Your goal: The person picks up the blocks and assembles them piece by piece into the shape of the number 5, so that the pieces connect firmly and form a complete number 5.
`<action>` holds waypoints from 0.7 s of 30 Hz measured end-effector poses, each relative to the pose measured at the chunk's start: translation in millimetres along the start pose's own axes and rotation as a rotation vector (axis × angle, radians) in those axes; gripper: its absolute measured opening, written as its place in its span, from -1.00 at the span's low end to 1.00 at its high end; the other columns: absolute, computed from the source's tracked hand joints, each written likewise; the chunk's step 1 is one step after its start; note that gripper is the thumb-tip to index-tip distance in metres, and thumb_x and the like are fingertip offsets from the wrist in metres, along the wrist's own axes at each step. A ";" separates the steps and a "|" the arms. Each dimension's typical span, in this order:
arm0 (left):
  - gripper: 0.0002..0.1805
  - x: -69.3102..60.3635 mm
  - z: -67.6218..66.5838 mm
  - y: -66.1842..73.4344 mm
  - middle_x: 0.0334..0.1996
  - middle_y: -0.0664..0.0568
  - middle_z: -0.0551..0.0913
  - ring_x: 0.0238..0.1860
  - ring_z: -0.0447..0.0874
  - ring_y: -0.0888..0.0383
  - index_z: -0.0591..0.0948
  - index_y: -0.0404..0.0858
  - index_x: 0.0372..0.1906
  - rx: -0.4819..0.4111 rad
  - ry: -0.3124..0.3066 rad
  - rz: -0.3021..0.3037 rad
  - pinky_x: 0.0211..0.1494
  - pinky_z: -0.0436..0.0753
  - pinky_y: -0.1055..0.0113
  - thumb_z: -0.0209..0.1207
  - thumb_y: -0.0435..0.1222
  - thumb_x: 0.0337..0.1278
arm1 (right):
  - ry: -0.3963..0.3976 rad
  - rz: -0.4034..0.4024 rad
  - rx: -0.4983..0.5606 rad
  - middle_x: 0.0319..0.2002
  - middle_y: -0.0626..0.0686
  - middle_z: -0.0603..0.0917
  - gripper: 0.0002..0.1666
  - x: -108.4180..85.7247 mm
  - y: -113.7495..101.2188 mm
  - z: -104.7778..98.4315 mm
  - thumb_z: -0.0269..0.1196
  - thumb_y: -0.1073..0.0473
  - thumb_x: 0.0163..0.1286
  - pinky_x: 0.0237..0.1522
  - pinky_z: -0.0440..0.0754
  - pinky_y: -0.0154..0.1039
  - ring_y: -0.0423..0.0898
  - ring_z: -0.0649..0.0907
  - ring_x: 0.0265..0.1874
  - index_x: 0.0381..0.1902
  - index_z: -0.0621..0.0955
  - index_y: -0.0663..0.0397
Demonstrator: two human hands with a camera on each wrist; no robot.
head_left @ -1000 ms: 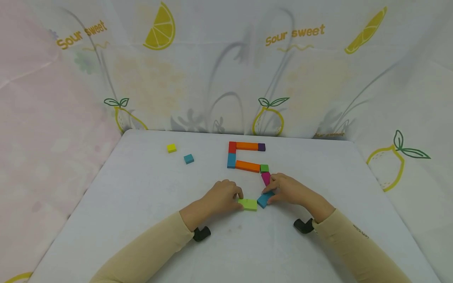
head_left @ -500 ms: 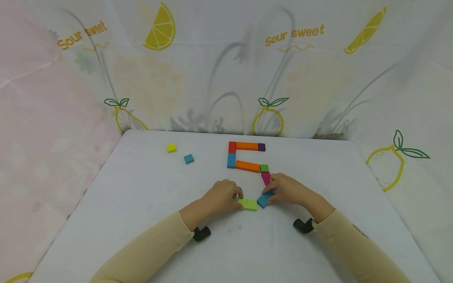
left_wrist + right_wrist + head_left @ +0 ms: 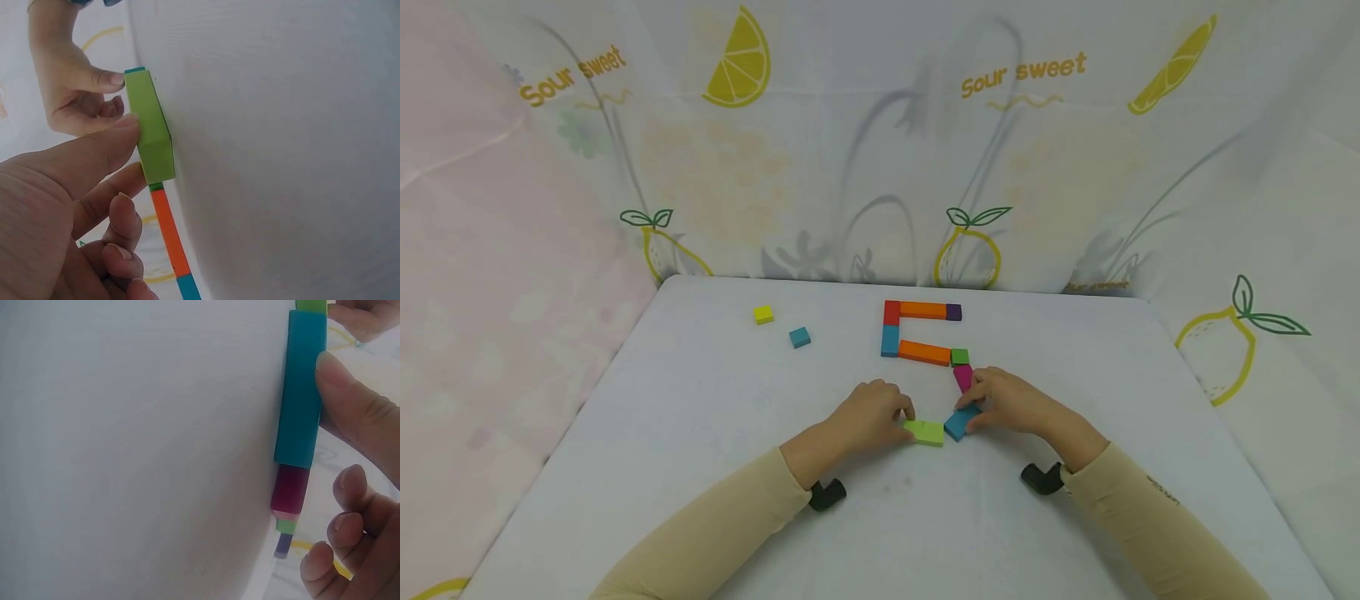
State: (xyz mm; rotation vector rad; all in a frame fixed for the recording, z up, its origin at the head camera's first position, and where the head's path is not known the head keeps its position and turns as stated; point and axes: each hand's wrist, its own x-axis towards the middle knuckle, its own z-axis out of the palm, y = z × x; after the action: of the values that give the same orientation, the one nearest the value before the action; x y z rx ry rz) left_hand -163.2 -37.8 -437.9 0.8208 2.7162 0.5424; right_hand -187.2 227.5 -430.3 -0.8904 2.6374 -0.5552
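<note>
My left hand (image 3: 868,419) pinches a light green block (image 3: 927,433) between thumb and fingers; in the left wrist view the thumb lies against the side of that green block (image 3: 150,125). To its right, my right hand (image 3: 1011,402) grips a blue block (image 3: 958,423) lying at a slant, and its thumb presses the blue block (image 3: 301,387) in the right wrist view. A narrow gap shows between the two blocks in the head view. Just beyond the blue block is a magenta block (image 3: 962,378), partly covered by the right fingers. A small green block (image 3: 960,357) touches its far end.
Farther back, a row of blocks runs on: an orange block (image 3: 925,352), a blue block (image 3: 890,341), a red block (image 3: 892,312), another orange block (image 3: 923,310) and a dark purple block (image 3: 954,312). A yellow block (image 3: 763,314) and a small blue block (image 3: 800,337) lie apart at the left.
</note>
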 end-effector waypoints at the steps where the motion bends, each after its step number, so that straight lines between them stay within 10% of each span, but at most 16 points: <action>1: -0.71 0.1 -0.1 -0.2 -0.42 0.22 0.50 -0.26 0.42 0.21 0.77 -0.03 -0.10 -0.002 -0.002 0.000 -0.14 0.43 0.30 0.43 -0.04 0.10 | -0.001 0.003 -0.001 -0.40 -0.20 0.48 -0.66 0.2 -0.1 -0.2 0.55 0.02 0.11 -0.23 0.49 -0.32 -0.20 0.45 -0.28 -0.11 0.80 -0.13; 21: -0.69 -15.0 -29.7 -37.1 -0.38 0.17 0.51 -0.25 0.41 0.14 0.74 -0.08 -0.03 -0.065 0.134 -0.078 -0.16 0.44 0.26 0.35 -0.03 0.21 | 0.103 0.069 0.076 -0.26 -0.07 0.58 -0.58 -6.9 -19.1 -6.8 0.48 0.00 0.21 -0.17 0.57 -0.22 -0.09 0.51 -0.17 0.01 0.74 -0.02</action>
State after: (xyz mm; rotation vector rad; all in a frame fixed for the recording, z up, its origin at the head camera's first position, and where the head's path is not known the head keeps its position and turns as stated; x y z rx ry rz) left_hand -178.9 -83.3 -424.8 0.6815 2.8204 0.6875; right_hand -174.9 219.6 -414.6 -0.7640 2.7073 -0.6962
